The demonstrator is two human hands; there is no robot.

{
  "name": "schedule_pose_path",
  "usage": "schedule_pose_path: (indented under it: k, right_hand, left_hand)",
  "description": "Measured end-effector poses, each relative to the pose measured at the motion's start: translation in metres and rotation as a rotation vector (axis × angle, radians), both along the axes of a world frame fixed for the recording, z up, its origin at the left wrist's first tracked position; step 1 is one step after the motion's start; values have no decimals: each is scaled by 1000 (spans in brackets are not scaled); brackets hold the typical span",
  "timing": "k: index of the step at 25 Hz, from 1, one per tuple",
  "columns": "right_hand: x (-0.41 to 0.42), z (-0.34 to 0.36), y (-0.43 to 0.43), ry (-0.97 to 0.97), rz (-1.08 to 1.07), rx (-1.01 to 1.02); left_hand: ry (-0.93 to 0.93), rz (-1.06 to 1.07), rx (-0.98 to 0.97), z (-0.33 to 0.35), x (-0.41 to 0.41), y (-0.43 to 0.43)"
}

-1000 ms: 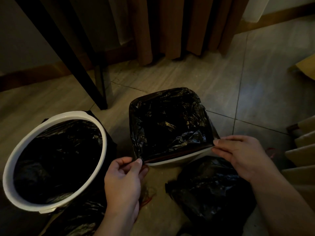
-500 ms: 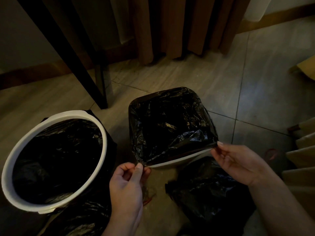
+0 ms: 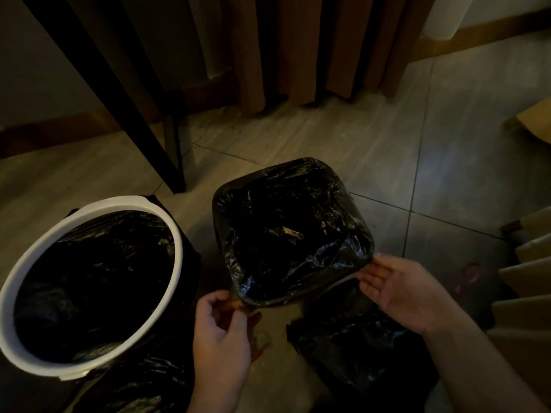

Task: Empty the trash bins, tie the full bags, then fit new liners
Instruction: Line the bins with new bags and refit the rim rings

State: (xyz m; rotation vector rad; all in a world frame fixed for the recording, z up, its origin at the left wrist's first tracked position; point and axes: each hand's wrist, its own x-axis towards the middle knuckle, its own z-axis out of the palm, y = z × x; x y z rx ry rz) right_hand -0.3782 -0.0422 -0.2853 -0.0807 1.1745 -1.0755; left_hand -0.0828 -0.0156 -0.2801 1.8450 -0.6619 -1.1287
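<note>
A square bin (image 3: 343, 286) stands mid-floor with a black liner (image 3: 292, 234) stretched over its whole rim. My left hand (image 3: 220, 329) is at the near-left corner, thumb and curled fingers pinching the liner's edge just below the rim. My right hand (image 3: 399, 293) lies palm up at the near-right corner, fingers straight, their tips touching the liner there. To the left stands a round bin with a white rim (image 3: 179, 248), lined in black. A filled black bag (image 3: 351, 347) lies on the floor beneath my right hand.
More black plastic (image 3: 143, 389) is bunched under the round bin near the bottom edge. A dark table leg (image 3: 173, 156) stands behind the bins, brown curtains (image 3: 298, 55) hang beyond, and cardboard pieces (image 3: 524, 278) are stacked at the right.
The liner's near edge has come down over the square bin's white rim, which no longer shows. My right hand has let go and opened; my left hand dropped slightly lower.
</note>
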Motion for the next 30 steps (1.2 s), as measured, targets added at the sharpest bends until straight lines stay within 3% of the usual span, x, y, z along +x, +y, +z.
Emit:
schedule_pose_path:
  k: [4, 7, 11, 14, 18, 21, 24, 25, 27, 29, 30]
  right_hand:
    - [-15, 15, -28, 393, -137, -88]
    - [-15, 30, -72, 642, -33, -217]
    - [8, 31, -108, 700, 188, -241]
    - [17, 33, -124, 616, 220, -257]
    - [20, 37, -129, 655, 271, -209]
    - [22, 36, -120, 757, 355, -183]
    - [24, 40, -116, 793, 366, -170]
    - [24, 42, -114, 850, 352, -194]
    - [25, 43, -109, 1156, 235, -332]
    - [35, 54, -104, 1472, 79, -570]
    - [44, 61, -106, 1503, 141, -681]
  left_hand:
    - [-10, 53, -16, 22, 4, -19]
    - [-28, -22, -78, 40, 6, -49]
    - [-108, -276, -64, 59, -2, -102]
    - [-274, -393, -108, 64, -6, -143]
    - [-372, -490, -35, 57, -4, -177]
    - [-486, -514, -96, 45, -9, -174]
    - [-411, -465, -84, 47, -10, -172]
    - [-343, -425, -70, 49, -8, -168]
    - [-243, -357, -86, 46, -3, -140]
    - [-255, -337, -65, 40, -4, -100]
    - [-253, -330, -69, 38, -6, -84]
